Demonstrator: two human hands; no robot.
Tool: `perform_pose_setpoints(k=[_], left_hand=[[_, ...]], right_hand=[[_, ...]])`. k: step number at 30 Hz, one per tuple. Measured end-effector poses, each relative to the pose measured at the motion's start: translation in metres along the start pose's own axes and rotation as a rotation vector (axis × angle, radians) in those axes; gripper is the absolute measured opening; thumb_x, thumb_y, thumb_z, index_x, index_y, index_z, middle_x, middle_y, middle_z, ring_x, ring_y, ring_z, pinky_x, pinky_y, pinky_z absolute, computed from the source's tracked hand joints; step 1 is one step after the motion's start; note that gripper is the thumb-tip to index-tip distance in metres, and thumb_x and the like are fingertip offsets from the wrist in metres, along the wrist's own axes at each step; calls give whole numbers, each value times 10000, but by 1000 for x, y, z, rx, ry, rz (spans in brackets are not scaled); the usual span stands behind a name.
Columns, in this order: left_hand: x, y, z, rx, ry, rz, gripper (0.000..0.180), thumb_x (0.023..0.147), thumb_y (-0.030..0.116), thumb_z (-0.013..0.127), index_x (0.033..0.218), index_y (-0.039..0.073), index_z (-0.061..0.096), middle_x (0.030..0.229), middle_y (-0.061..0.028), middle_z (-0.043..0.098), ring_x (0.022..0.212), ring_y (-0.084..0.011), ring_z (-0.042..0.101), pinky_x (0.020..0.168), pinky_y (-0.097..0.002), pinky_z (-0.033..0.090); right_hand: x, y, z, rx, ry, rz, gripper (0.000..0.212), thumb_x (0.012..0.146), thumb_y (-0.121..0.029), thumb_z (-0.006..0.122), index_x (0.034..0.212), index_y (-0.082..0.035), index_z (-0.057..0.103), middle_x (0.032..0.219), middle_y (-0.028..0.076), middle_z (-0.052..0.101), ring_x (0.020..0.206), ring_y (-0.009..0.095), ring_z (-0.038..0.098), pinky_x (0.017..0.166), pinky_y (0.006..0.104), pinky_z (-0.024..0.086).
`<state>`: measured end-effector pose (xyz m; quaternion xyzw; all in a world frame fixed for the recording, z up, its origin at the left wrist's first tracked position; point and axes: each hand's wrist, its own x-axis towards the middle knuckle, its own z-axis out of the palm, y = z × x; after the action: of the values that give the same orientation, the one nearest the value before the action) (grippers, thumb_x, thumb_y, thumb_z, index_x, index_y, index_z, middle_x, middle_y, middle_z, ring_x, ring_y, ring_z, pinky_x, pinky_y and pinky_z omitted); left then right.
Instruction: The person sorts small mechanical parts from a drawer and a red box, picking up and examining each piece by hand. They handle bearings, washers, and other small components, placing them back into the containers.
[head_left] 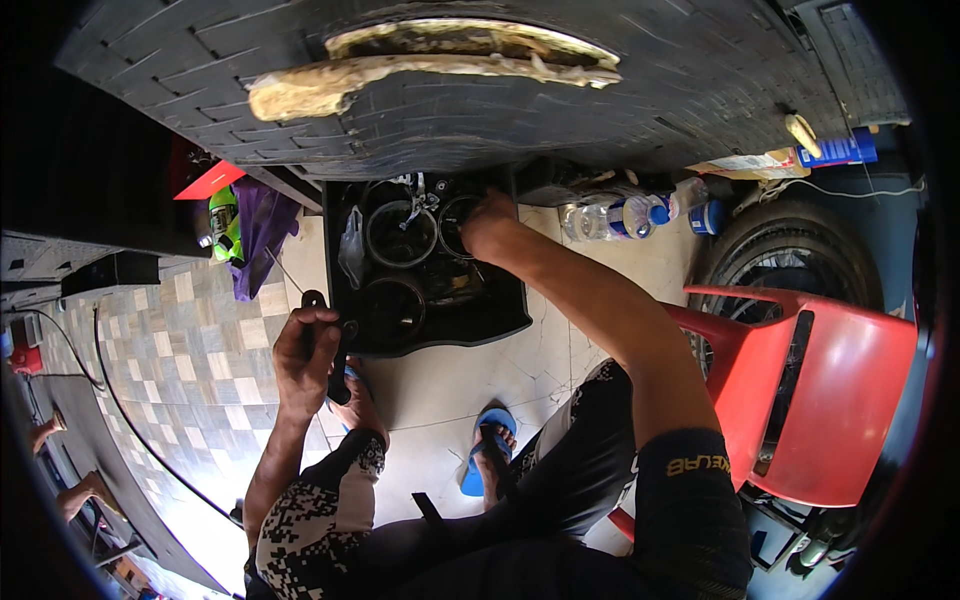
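Closed around a black-handled tool (338,380) is my left hand (303,352), just left of an open black drawer (480,332). A thin metal shaft (287,271) sticks out beyond its fingers, apparently part of that tool. My right hand (490,226) reaches into the drawer's far right corner, at a round container (453,243); its fingertips are hidden. Next to that container stands a larger round container (402,263) with silvery metal parts (418,200) at its far edge. A dark round container (393,308) sits nearer me, and a clear plastic bag (351,247) lies along the drawer's left side.
A black woven-pattern cabinet front (450,130) with a wooden handle (310,88) spans the far side. Plastic bottles (605,220), tires (800,235) and a red plastic chair (840,400) are on the right. A purple cloth (263,230) and green bottle (225,225) lie left.
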<state>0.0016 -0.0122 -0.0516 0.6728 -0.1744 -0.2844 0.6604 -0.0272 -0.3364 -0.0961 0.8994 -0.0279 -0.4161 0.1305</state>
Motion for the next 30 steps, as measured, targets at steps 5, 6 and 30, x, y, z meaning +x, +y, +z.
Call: perform_pose_setpoints(k=[5,6,30], left_hand=[[-1,4,1,-38,10,-45,149,984,-16,616,1123,37,618,838,66,523,744,-11,433,687,-183,373],[-1,4,1,-33,14,-34,149,984,-17,615,1122,37,619,843,65,525,755,-12,436,698,-184,376],[-2,4,3,-46,-10,-46,144,986,-15,626,1116,47,629,840,84,499,760,-8,417,693,-181,357]], right_hand=[[-14,27,-19,141,-62,-108,437,891,-87,580,1268,-245,734,1343,26,683,1243,246,632,1002,414,510],[-17,35,-25,203,-53,-166,462,878,-64,570,1274,-239,729,1345,40,680,1238,264,633,999,410,516],[-6,1,11,523,130,29,227,863,-80,641,1050,-34,760,1108,185,737,1067,334,712,867,434,589]])
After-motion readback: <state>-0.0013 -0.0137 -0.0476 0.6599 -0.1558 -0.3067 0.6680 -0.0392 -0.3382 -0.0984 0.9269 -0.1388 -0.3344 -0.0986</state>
